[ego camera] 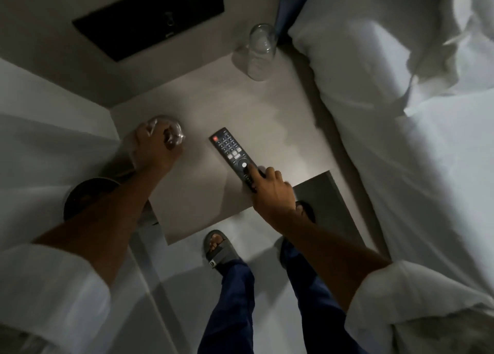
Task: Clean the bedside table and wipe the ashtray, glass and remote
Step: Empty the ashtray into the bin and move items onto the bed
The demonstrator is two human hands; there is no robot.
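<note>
Remote (235, 158) lies on the bench (195, 201), right hand (270, 190) fingers grasping its near end; left hand (152, 150) grips the ashtray (175, 135); glass (260, 51) stands far.

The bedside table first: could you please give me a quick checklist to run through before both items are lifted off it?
1. Left hand grips the glass ashtray: ok.
2. Right hand holds the remote at its near end: ok.
3. Remote lifted or resting on the bedside table: cannot tell.
4. Drinking glass stands apart at the far corner, away from both hands: ok.
5. Cleaning cloth in view: not ok, none visible.
6. Ashtray empty: cannot tell.
</note>
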